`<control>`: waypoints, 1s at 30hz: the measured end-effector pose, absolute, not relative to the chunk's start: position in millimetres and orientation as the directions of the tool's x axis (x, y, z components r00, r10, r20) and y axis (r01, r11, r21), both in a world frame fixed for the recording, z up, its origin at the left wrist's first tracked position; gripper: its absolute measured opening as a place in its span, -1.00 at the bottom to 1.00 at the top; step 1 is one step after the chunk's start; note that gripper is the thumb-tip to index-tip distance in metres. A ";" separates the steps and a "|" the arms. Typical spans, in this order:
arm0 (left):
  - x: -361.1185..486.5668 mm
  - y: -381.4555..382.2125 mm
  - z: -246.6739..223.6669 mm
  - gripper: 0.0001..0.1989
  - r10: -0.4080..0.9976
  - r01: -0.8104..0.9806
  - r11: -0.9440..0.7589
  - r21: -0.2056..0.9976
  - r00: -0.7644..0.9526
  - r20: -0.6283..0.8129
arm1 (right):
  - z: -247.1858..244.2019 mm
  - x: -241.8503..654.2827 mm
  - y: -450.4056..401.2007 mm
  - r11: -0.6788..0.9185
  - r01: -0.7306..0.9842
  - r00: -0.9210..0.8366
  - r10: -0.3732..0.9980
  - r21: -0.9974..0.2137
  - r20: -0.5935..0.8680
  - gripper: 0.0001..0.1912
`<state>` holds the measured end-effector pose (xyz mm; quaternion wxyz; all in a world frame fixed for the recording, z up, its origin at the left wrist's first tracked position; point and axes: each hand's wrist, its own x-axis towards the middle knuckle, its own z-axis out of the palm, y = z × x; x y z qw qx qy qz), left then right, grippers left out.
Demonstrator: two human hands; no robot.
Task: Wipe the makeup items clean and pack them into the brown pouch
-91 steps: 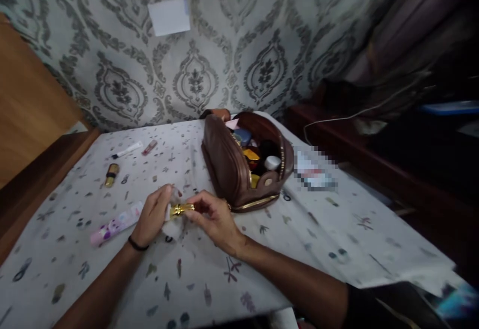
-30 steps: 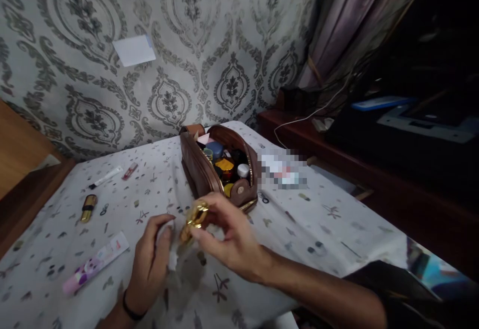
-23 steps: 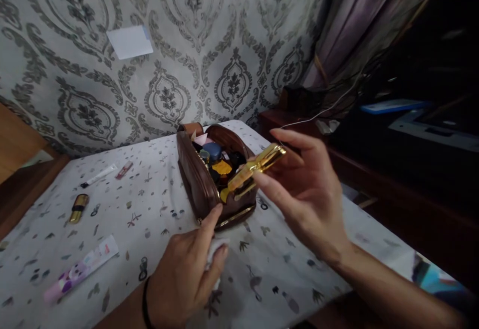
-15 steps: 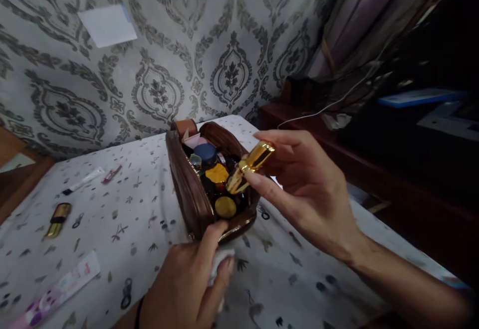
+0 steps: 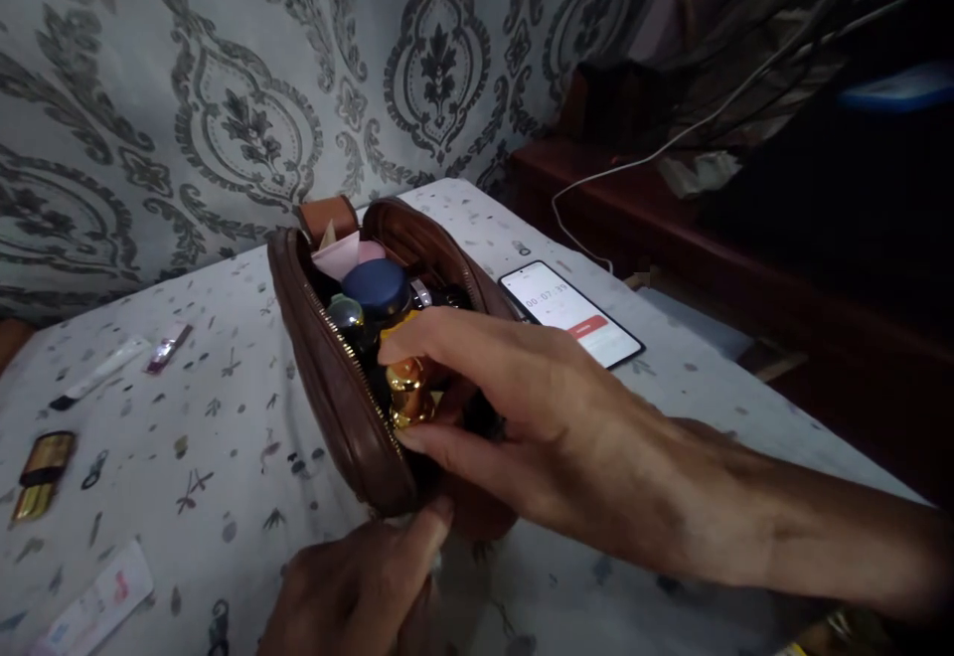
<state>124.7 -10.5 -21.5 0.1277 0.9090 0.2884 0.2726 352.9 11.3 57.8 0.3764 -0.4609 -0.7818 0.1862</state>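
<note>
The right hand (image 5: 537, 408) is stretching in from the right, palm turned down, its thumb and forefinger closing around a shiny gold, rounded container (image 5: 408, 388) inside the open mouth of a brown leather zip bag (image 5: 335, 378). The left hand (image 5: 358, 586) is curling low, its thumb lying at the bag's near end; whether its fingers are holding anything, I cannot tell.

The bag is standing on a worktop (image 5: 238, 378) spread with white, motif-printed cloth. Behind it, grey damask-patterned wallpaper (image 5: 439, 60) is covering the wall, and a dark red wooden ledge (image 5: 566, 189) is running along the right. A flat black-edged phone (image 5: 570, 313) is lying just beside the bag, its screen glowing.

Gold metal teeth are lining the zip, and a round blue lid (image 5: 377, 283) is showing inside. A gold tube with a black band (image 5: 43, 472) is lying well apart on the left.
</note>
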 end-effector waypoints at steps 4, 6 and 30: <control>122.9 -9.0 -17.2 -0.41 0.571 0.397 -0.803 0.445 0.726 0.382 | 61.6 358.1 11.4 0.526 0.652 -0.292 0.839 -0.546 0.459 -0.80; 123.0 -8.8 -13.5 -0.39 0.559 0.376 -0.799 0.469 0.750 0.352 | 61.1 358.8 12.1 0.521 0.691 -0.282 0.832 -0.501 0.478 -0.83; 123.7 -4.2 -8.9 -0.54 0.488 0.318 -0.857 0.404 0.752 0.443 | 71.8 344.9 9.6 0.498 0.843 -0.403 0.835 -0.203 0.375 -0.74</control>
